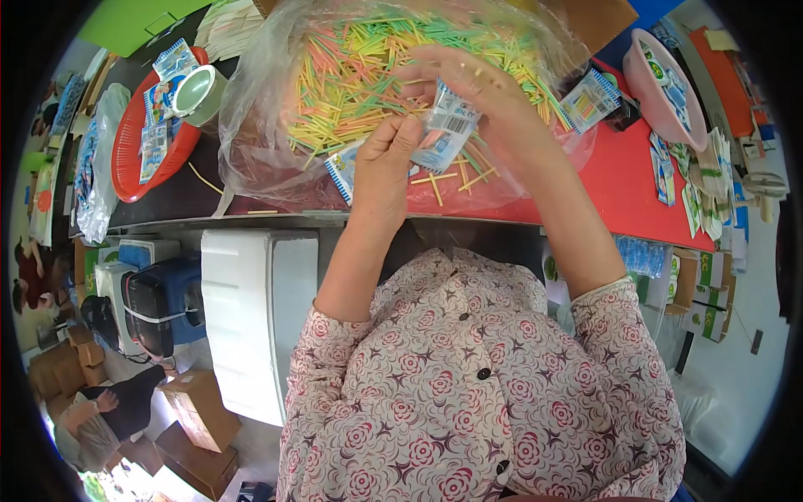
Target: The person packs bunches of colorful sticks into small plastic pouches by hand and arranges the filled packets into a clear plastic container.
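My left hand [386,159] pinches a small blue-and-white printed packet [450,132] with a barcode between thumb and fingers. Just behind its upper edge, my right hand [493,90] has its fingers stretched out and apart, somewhat blurred, over a heap of thin pink, yellow and green sticks [343,92]. The heap lies in a large clear plastic bag [251,138]. Another packet [341,171] lies partly hidden by my left hand. Several loose sticks [437,186] lie below the held packet. To the right rests a packet with sticks showing inside [590,102].
A red basket [125,159] on the left holds packets and a pale cup [199,94]. At right, a pink basin [631,71] holds more packets, near stacked flat wrappers [713,180]. A white foam box [242,322] stands below the table edge. Another person [88,418] is at lower left.
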Tool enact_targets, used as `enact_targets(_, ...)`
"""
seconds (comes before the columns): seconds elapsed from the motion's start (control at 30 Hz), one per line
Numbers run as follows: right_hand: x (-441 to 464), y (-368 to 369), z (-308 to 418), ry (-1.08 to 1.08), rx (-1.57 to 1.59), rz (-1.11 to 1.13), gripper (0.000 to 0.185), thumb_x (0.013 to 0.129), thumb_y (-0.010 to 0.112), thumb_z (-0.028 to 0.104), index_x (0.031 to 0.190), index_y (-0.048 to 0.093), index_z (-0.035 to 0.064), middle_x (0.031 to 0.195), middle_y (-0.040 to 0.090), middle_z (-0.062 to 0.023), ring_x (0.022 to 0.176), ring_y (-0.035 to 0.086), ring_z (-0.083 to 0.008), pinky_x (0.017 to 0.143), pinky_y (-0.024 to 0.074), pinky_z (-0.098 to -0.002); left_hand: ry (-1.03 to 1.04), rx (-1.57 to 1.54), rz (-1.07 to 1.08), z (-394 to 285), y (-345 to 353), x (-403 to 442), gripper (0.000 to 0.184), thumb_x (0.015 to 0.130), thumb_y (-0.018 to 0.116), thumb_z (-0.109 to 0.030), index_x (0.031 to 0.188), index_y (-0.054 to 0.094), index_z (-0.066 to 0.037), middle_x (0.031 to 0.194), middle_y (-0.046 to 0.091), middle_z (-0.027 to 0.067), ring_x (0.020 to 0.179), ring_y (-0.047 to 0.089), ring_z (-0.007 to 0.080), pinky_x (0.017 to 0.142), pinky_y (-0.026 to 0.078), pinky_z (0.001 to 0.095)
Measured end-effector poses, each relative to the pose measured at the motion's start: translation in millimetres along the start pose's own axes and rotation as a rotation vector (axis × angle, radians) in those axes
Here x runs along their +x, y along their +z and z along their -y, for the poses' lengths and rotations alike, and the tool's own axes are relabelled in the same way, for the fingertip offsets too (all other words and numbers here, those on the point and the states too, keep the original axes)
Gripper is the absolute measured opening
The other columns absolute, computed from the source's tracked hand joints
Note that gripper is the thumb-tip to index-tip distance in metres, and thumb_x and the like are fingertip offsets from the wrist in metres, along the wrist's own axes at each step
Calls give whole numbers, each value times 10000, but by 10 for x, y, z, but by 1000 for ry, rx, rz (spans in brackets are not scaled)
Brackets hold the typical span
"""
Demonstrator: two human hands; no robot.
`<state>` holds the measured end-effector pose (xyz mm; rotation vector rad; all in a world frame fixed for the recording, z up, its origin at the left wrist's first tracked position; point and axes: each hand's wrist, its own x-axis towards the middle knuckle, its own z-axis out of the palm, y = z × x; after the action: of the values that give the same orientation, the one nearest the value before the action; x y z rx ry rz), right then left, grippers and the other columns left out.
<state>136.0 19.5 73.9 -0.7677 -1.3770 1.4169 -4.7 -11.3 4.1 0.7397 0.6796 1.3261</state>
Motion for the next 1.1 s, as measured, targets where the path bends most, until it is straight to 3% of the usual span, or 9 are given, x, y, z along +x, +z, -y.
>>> enact_targets(0.17,-68,12,9,-12,111,-89,436,918,559,255,1271,496,6,1136,625,-125,974,618,-184,857,495,-311,63,-39,-87,29,13,15,180,940,574,-209,936,633,-39,859,610,-18,775,517,48,695,427,204)
enact_targets(0.23,-105,10,-16,142,-427,-84,430,887,595,168,1289,503,45,1134,621,-105,993,595,-145,880,463,-300,125,-13,-137,99,35,66,178,942,568,-211,938,634,-45,862,609,-16,775,519,52,692,432,210)
enact_targets(0.3,-145,135,59,194,-507,-224,459,860,611,94,1306,504,84,1178,593,-85,999,573,-113,856,447,-262,126,25,-220,20,52,0,177,944,559,-210,946,632,-50,872,606,-12,794,528,60,700,444,226)
enact_targets(0.33,-147,183,29,83,-536,-289,461,865,603,82,1314,503,92,1187,573,-50,958,568,-97,811,444,-222,85,37,-268,-37,107,-22,176,944,555,-208,954,630,-49,878,605,-11,812,535,65,710,452,236)
enact_targets(0.37,-123,142,-22,-20,-568,-264,462,869,594,62,1321,499,95,1193,564,-28,970,558,-91,815,435,-203,243,78,-241,59,40,59,165,929,568,-191,970,626,-41,885,607,-1,806,546,70,677,466,242)
enact_targets(0.43,-105,93,-75,77,-494,-300,446,888,582,71,1324,490,73,1204,561,-40,998,547,-101,843,425,-212,190,90,-142,-69,-26,-3,170,891,609,-155,1000,621,-24,908,618,29,778,561,75,628,467,225)
enact_targets(0.57,25,141,-178,-1,-406,-184,419,911,575,93,1316,484,36,1178,578,-50,967,551,-101,805,430,-215,91,284,9,-337,-152,-133,256,863,657,-118,1090,594,-19,918,644,21,755,583,43,637,465,189)
enact_targets(0.7,72,329,-199,-37,-392,-137,387,914,576,97,1286,503,21,1111,597,-36,897,552,-84,766,434,-216,231,-20,-100,-428,-243,-236,260,840,679,-91,1066,587,-1,871,640,15,761,587,52,637,472,206)
enact_targets(1.1,92,346,-301,97,-403,-47,205,906,584,89,1096,618,18,935,637,-6,775,543,-65,685,433,-216,243,335,-83,-490,-413,-338,150,847,679,-117,952,646,-14,787,607,-31,749,537,45,629,447,225)
